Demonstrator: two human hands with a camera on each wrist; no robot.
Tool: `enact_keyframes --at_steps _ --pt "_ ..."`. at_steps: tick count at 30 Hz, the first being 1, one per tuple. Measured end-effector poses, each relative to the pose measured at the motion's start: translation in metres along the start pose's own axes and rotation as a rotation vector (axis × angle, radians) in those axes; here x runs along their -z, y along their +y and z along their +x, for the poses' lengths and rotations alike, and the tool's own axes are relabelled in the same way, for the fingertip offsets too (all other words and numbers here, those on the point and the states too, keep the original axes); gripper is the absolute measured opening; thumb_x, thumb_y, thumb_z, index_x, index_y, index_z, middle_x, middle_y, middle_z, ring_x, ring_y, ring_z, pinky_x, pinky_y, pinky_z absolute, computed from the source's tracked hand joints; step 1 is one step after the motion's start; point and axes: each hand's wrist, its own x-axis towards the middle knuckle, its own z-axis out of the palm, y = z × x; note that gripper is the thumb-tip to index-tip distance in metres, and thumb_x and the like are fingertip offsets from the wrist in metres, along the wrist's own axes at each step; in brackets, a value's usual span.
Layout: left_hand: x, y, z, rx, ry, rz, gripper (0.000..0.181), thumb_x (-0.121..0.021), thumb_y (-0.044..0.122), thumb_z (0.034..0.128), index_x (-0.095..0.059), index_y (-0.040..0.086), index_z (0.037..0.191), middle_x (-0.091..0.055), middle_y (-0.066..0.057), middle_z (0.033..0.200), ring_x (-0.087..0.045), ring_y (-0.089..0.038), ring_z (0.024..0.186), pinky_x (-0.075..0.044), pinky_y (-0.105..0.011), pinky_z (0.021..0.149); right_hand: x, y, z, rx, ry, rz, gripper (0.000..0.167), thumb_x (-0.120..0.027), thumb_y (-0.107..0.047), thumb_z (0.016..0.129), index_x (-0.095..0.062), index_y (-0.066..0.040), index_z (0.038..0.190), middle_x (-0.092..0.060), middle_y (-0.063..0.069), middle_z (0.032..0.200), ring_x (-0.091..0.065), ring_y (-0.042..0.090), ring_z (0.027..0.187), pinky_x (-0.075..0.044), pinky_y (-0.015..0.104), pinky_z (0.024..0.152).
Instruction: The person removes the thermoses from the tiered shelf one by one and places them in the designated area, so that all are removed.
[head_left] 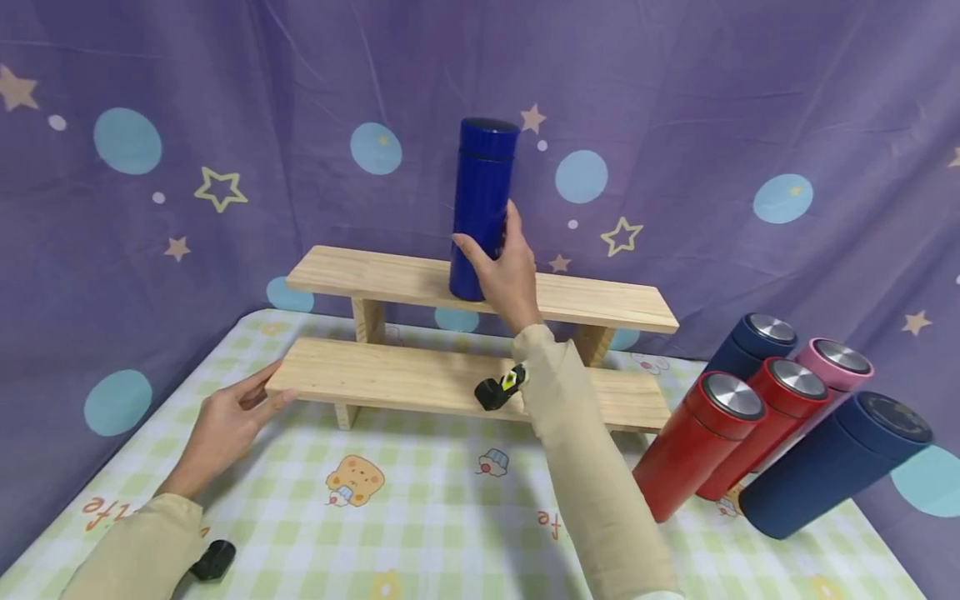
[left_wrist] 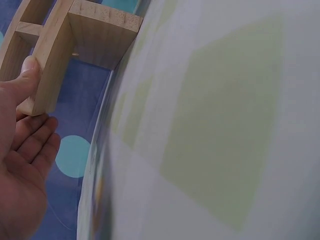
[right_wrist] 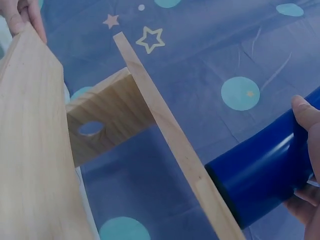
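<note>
A glossy blue bottle [head_left: 483, 187] stands upright near the middle of the upper shelf [head_left: 405, 277] of a two-step wooden stand. My right hand [head_left: 512, 279] grips its lower half, thumb on one side and fingers round the other. In the right wrist view the base of the blue bottle [right_wrist: 255, 175] meets the shelf board [right_wrist: 167, 125]. At the left end of the lower shelf [head_left: 390, 375], my left hand [head_left: 228, 425] pinches the board's corner. The left wrist view shows the thumb of my left hand [left_wrist: 22, 165] on the board, with fingers beneath.
On the right of the checked cloth [head_left: 427, 500] stand two red bottles [head_left: 697, 442], [head_left: 787, 400], a pink bottle [head_left: 836, 362] and two dark blue bottles [head_left: 757, 337], [head_left: 832, 467]. A purple curtain [head_left: 675, 125] hangs behind the stand.
</note>
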Motion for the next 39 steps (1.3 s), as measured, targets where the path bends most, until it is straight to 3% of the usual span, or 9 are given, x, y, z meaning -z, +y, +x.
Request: enact_keyframes --at_steps 5,9,17,25,31,39 --pt "0.000 0.000 0.000 -0.004 0.004 -0.010 0.065 -0.071 0.031 0.1021 -0.045 0.003 0.155 -0.056 -0.038 0.134 -0.059 -0.056 0.118 -0.042 -0.004 0.072 -0.006 0.003 -0.005 0.034 0.041 0.019 0.082 -0.072 -0.037 0.100 -0.027 -0.015 0.165 -0.052 0.011 0.151 -0.056 0.022 0.132 -0.047 0.038 0.107" --pt "-0.001 -0.001 0.000 -0.010 0.008 -0.026 0.065 -0.071 0.030 0.1022 -0.045 0.002 0.155 -0.057 -0.038 0.132 -0.059 -0.056 0.117 -0.044 -0.005 0.070 -0.010 0.007 -0.014 0.056 0.057 -0.032 0.081 -0.068 -0.036 0.103 -0.024 -0.008 0.165 -0.048 0.016 0.151 -0.052 0.026 0.134 -0.045 0.041 0.108" --pt "-0.001 -0.002 -0.001 0.000 0.006 0.005 0.066 -0.070 0.033 0.1024 -0.045 0.002 0.155 -0.058 -0.039 0.132 -0.060 -0.055 0.117 -0.043 -0.005 0.070 -0.006 0.017 -0.045 0.015 0.050 -0.127 0.077 -0.065 -0.031 0.105 -0.026 0.003 0.161 -0.043 0.023 0.152 -0.044 0.034 0.140 -0.038 0.045 0.114" --pt "-0.002 -0.001 0.000 0.001 0.013 -0.010 0.066 -0.071 0.031 0.1021 -0.046 0.000 0.154 -0.054 -0.039 0.135 -0.058 -0.056 0.119 -0.040 -0.002 0.072 0.018 0.024 -0.078 0.078 0.049 -0.116 0.067 -0.066 -0.029 0.103 -0.038 0.000 0.156 -0.048 0.023 0.147 -0.051 0.033 0.133 -0.044 0.046 0.108" --pt "-0.002 -0.001 0.001 -0.009 0.015 -0.013 0.066 -0.071 0.030 0.1020 -0.045 -0.001 0.154 -0.052 -0.040 0.137 -0.057 -0.056 0.120 -0.040 -0.001 0.073 0.036 0.028 -0.101 0.217 0.015 -0.229 0.062 -0.068 -0.024 0.103 -0.043 0.003 0.152 -0.053 0.023 0.144 -0.052 0.032 0.133 -0.046 0.046 0.106" --pt "-0.003 -0.002 0.001 -0.013 0.015 -0.017 0.066 -0.071 0.030 0.1017 -0.045 -0.002 0.154 -0.052 -0.040 0.136 -0.058 -0.055 0.119 -0.041 -0.001 0.073 0.062 0.025 -0.134 0.283 -0.026 -0.279 0.061 -0.071 -0.021 0.101 -0.045 0.001 0.152 -0.055 0.018 0.143 -0.053 0.029 0.133 -0.049 0.047 0.102"
